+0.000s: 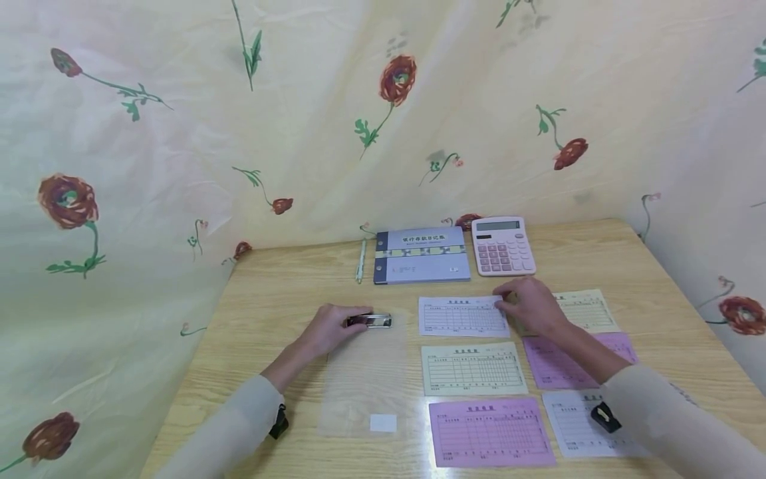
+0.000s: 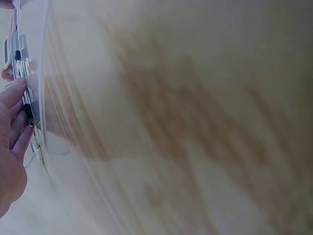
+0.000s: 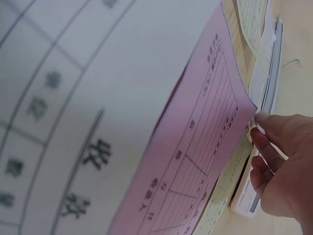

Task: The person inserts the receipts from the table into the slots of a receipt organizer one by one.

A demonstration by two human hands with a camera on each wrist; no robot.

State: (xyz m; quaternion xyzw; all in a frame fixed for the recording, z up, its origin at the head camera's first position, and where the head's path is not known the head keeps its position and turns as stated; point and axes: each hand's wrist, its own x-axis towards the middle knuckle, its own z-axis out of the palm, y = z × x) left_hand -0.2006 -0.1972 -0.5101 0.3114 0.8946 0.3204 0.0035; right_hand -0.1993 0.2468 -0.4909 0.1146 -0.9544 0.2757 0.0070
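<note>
A wood-grained table (image 1: 263,293) carries a clear clipboard (image 1: 362,386) at the left fingers (image 1: 353,311), a pen (image 1: 361,261) and blue book (image 1: 427,261) beyond them, a calculator (image 1: 503,246) just beyond the right fingers (image 1: 509,287), and six printed slips (image 1: 475,369) (two pink) beside and nearer than those.

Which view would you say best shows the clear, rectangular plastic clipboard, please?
The head view: the clipboard shows nearly whole from above. The left wrist view catches it aslant; the right wrist view shows none clearly.
</note>
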